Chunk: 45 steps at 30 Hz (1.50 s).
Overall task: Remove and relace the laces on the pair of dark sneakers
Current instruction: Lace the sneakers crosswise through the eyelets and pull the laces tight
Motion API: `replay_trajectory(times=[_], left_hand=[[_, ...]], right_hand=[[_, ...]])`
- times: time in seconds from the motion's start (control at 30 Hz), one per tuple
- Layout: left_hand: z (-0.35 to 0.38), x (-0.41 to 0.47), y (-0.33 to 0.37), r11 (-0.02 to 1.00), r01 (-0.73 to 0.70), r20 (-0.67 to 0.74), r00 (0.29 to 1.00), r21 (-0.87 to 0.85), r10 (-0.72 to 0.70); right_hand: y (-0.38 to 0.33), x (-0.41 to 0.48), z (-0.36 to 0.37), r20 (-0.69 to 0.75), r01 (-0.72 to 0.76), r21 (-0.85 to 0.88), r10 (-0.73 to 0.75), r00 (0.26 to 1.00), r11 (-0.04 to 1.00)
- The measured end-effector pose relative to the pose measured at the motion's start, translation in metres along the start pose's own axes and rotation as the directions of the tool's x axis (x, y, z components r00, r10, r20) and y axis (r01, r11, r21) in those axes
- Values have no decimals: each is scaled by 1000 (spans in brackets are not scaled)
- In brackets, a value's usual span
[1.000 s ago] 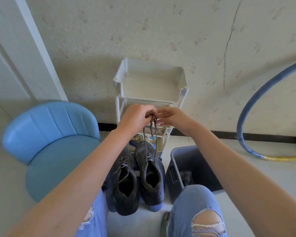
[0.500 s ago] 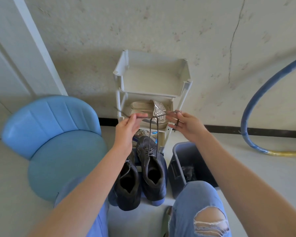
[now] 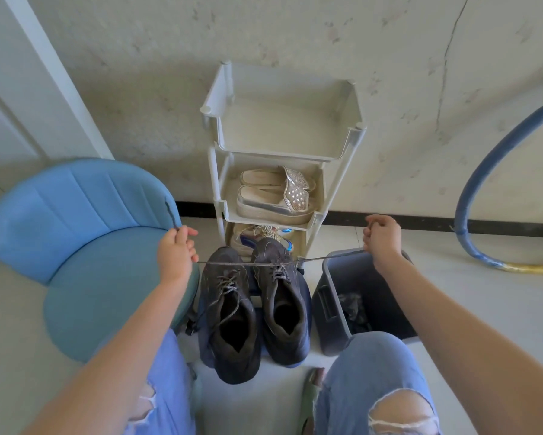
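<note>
Two dark sneakers stand side by side between my knees, toes pointing away. The left sneaker [image 3: 231, 312] has its lace threaded and lying loose over the tongue. The right sneaker [image 3: 281, 301] has a grey lace [image 3: 323, 258] running through its front eyelets and stretched taut sideways. My left hand [image 3: 176, 252] grips one end of that lace, whose tip sticks up past the fingers. My right hand [image 3: 381, 238] grips the other end, over the bin.
A blue padded chair [image 3: 85, 249] stands at the left. A white tiered rack [image 3: 282, 146] against the wall holds silver slippers [image 3: 276, 196] and other shoes below. A grey bin [image 3: 358, 296] sits at the right, a blue hoop [image 3: 489, 171] leans on the wall.
My hands, close together above the right sneaker a second ago, have moved far apart and lower, pulling the lace out flat and taut to both sides.
</note>
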<state>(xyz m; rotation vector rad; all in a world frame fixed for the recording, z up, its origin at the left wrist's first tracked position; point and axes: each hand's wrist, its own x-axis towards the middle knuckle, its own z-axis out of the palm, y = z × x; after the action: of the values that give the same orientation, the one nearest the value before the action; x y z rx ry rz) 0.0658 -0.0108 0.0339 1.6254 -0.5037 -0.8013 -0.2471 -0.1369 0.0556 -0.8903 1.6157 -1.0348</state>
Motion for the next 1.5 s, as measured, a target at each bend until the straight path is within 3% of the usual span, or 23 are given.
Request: replay_trajectory(times=[0.1,0.17,0.23,0.33,0.37,0.43,0.5,0.6,0.67,0.77,0.87,0.93,1.0,1.13,1.23,1.3,1.4,1.5], left_hand=[[-7,12,-16,995,19,-55,998,95,-14],[-11,28,-28,951,40,-71,997,305,-19],[-14,39,-38,834,114,-9,992,540,-129],[-1,34,-43,646,158,54,954,747,-296],[8,27,-44,557,81,81,963,826,-259],[25,10,-45,391,-167,202,978,905,-50],[43,-4,-46,382,-382,388,920,842,65],[64,-22,-49,548,-517,619,785,657,-2],[70,-30,-53,489,-588,685,728,644,-25],[71,-26,-59,482,-594,667,744,645,25],[69,-23,-57,578,-571,662,746,582,71],[68,-25,-53,619,-548,668,743,563,50],[67,-26,-52,625,-511,640,768,590,24],[54,-18,-48,503,-466,568,820,728,-63],[52,-15,-49,390,-425,538,805,817,-251],[55,-17,-53,373,-422,532,803,827,-271],[62,-26,-57,438,-431,551,811,789,-196],[74,-35,-61,341,-490,571,796,802,-199]], right_hand=[[19,22,-5,-21,117,-293,-128,992,949],[29,36,-7,25,146,-468,-151,988,872],[38,46,-10,65,122,-645,-105,992,754],[57,47,-2,172,115,-753,25,985,648],[64,42,4,237,162,-776,43,971,609],[72,29,23,394,337,-830,39,918,445],[74,12,43,584,542,-773,38,811,330],[71,-4,59,765,621,-587,103,636,520],[64,-9,59,808,610,-542,158,568,578],[64,-12,57,842,665,-518,186,506,538],[70,-11,56,835,687,-538,201,511,489],[69,-13,57,828,640,-532,186,528,554],[67,-12,57,794,590,-543,135,593,598],[68,0,43,691,558,-661,118,713,501],[69,8,31,616,526,-752,140,775,396],[72,6,33,632,547,-756,180,754,359],[77,-3,44,713,576,-685,248,656,446],[77,-12,54,745,573,-659,312,590,488]])
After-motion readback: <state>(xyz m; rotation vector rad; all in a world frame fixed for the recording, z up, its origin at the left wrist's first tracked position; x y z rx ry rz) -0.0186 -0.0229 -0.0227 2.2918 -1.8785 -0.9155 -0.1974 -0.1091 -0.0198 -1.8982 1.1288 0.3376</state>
